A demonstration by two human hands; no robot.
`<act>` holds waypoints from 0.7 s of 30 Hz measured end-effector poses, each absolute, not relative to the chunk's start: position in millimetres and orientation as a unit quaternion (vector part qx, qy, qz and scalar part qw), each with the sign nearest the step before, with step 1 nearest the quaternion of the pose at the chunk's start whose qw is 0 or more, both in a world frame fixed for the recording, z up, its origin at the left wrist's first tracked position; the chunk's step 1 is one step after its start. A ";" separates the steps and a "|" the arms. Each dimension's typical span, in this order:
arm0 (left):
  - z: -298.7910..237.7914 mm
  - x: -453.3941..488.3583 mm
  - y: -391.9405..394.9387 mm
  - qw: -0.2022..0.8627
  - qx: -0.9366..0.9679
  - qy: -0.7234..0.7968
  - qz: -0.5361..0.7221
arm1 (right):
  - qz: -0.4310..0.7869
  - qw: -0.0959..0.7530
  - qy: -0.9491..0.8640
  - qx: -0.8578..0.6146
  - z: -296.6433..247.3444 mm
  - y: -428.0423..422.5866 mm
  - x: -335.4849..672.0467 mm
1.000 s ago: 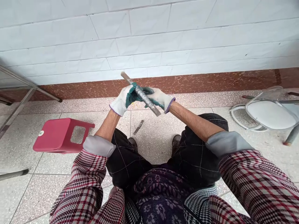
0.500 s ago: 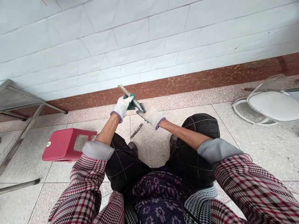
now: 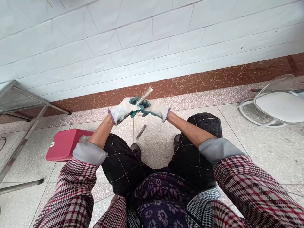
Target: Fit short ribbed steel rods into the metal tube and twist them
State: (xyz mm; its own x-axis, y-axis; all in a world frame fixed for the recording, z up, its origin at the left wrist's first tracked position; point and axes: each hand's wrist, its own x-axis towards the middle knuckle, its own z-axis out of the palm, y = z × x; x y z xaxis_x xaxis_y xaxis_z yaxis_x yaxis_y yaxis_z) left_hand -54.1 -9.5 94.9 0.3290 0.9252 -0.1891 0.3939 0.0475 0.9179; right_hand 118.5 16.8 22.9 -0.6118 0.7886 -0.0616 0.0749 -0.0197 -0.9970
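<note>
Both of my hands wear white work gloves with green palms and purple cuffs. Between them is a silvery, ribbed rod (image 3: pixel 144 96) with a paler, see-through-looking upper end, tilted up to the right. My left hand (image 3: pixel 125 109) has its fingers closed round the rod's middle. Right beside it, my right hand (image 3: pixel 155 109) is closed on the rod too, its fingertips meeting the left glove. The gloves hide much of the rod's lower part, though a bit shows under my left hand. Below them, a short dark patterned strip (image 3: pixel 141 132) lies on the floor.
A red plastic stool (image 3: pixel 62 144) stands to my left, near a metal-legged frame (image 3: pixel 28 136). At the right is a white round-seated chair (image 3: pixel 281 106). The white brick wall (image 3: pixel 142 41) with its brown skirting (image 3: pixel 201 82) rises in front of my knees.
The rod has swung from pointing up-left to pointing up-right. My hands have come together, the right one moving up from the rod's lower end.
</note>
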 end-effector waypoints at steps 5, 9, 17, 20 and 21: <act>100.5 -69.8 -13.5 0.500 0.618 0.539 0.279 | 0.702 0.254 -0.601 -0.287 27.0 -5.7 142.3; 88.7 -77.5 -9.3 0.494 0.631 0.533 0.270 | 0.696 0.251 -0.634 -0.227 34.1 -13.0 156.6; 78.6 -78.3 2.3 0.370 0.674 0.596 0.231 | 0.432 0.259 -0.778 -0.375 42.4 -11.2 162.1; 77.5 -81.0 5.0 0.343 0.681 0.612 0.211 | 0.304 0.221 -0.815 -0.442 46.2 -13.1 166.2; 76.9 -82.2 5.8 0.337 0.687 0.611 0.204 | 0.255 0.207 -0.828 -0.455 47.8 -14.6 167.3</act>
State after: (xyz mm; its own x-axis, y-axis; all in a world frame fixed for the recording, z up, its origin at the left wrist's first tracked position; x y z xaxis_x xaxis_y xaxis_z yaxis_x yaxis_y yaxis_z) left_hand -82.2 5.8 76.9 0.1712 0.9765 -0.1311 0.7018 -0.0275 0.7118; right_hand 167.3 -14.6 47.8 -0.5007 0.8585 0.1112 0.6467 0.4563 -0.6112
